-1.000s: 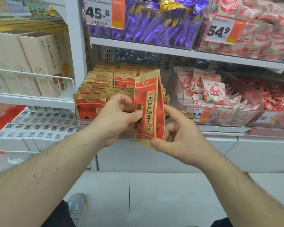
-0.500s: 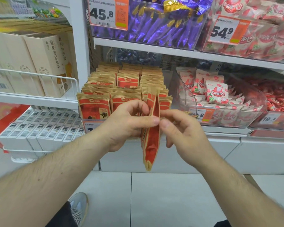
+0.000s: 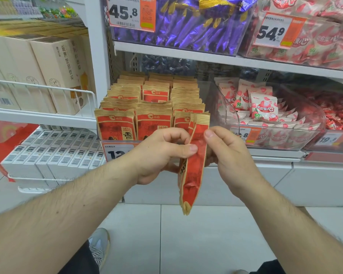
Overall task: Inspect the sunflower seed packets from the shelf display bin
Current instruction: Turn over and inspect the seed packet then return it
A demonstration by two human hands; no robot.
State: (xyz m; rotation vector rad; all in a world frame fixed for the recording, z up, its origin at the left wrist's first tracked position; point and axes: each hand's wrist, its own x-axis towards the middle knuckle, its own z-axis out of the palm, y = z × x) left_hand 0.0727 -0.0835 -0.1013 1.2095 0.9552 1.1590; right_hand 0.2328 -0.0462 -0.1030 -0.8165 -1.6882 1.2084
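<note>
Sunflower seed packets, red and kraft-brown crinkly film pouches point(image 3: 192, 171), are held edge-on to the camera as a small fanned stack, in front of and below the clear plastic display bin point(image 3: 208, 91) where more of the same stand in rows. Judged light, soft and slightly slippery (several layers could slide apart); best taken near the flat sealed top edges. Left hand point(image 3: 158, 155): thumb pressed on the red face, fingers curled behind, pinching the stack. Right hand point(image 3: 230, 153): thumb and forefinger closed on the upper edge, the other fingers curled behind the stack. Hold looks secure.
</note>
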